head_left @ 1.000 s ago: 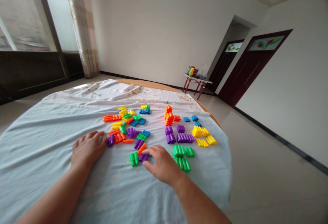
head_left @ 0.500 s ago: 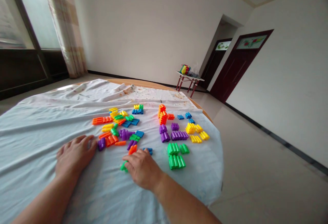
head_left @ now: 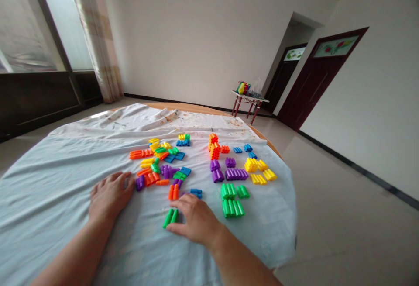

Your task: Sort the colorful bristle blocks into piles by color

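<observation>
1. Right hand (head_left: 196, 222): palm down on the pale blue cloth (head_left: 65, 198) that covers the round desk (head_left: 196, 109). The grip is apart, with the fingers loosely spread and pointing away from the person, and clamps nothing. The thumb lies just beside the near end of a green block (head_left: 170, 218), which rests flat on the cloth. Contact between thumb and block cannot be confirmed. The fingertips end just short of a blue block (head_left: 196, 193) and near an orange block (head_left: 173, 192).

2. Left hand (head_left: 110, 195): palm down and flat on the cloth, well to the left of the right hand. The grip is apart and holds nothing. The fingertips are just beside a purple block (head_left: 140, 183) at the near edge of the mixed heap (head_left: 160, 157).

3. Middle of the desk: the mixed heap holds orange, yellow, green, blue and purple pieces in no order. To its right lie groups sorted by colour:
   - green group (head_left: 231, 201), nearest
   - purple group (head_left: 229, 173)
   - yellow group (head_left: 260, 170)
   - orange stack (head_left: 214, 146)
   - blue pieces (head_left: 244, 149), farthest

4. Far side: a stained white cloth (head_left: 196, 122) covers the desk's far part. Beyond it stand a small desk (head_left: 250, 100) with coloured items, two dark doors (head_left: 321, 76) and a curtain (head_left: 98, 37).
</observation>
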Motion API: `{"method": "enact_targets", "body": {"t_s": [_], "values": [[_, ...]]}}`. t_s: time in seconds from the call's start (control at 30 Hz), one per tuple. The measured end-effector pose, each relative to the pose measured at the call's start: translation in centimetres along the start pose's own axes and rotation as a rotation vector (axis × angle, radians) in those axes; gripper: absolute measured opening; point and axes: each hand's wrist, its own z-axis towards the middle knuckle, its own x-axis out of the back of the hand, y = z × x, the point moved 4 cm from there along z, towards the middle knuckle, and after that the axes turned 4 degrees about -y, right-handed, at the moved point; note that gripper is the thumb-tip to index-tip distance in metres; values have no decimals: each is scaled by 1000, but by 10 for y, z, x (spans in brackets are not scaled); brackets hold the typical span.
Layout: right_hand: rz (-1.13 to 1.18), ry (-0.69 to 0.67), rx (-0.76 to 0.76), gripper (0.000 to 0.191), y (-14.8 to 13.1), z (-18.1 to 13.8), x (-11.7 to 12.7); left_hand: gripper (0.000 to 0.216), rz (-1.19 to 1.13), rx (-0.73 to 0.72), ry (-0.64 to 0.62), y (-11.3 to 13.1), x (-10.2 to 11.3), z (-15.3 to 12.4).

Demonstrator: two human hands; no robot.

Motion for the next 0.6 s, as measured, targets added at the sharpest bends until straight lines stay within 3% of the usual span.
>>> {"method": "enact_targets", "body": {"t_s": [0.3, 0.5, 0.6], "values": [[78, -56, 144, 50, -3, -5, -4, 62, -45, -4, 36, -2, 0, 1], [148, -115, 147, 48, 0, -2, -8, 64, -128, 6, 65, -10, 3, 5], [202, -67, 149, 49, -4, -3, 4, 64, -166, 10, 115, -12, 7, 3]]}}
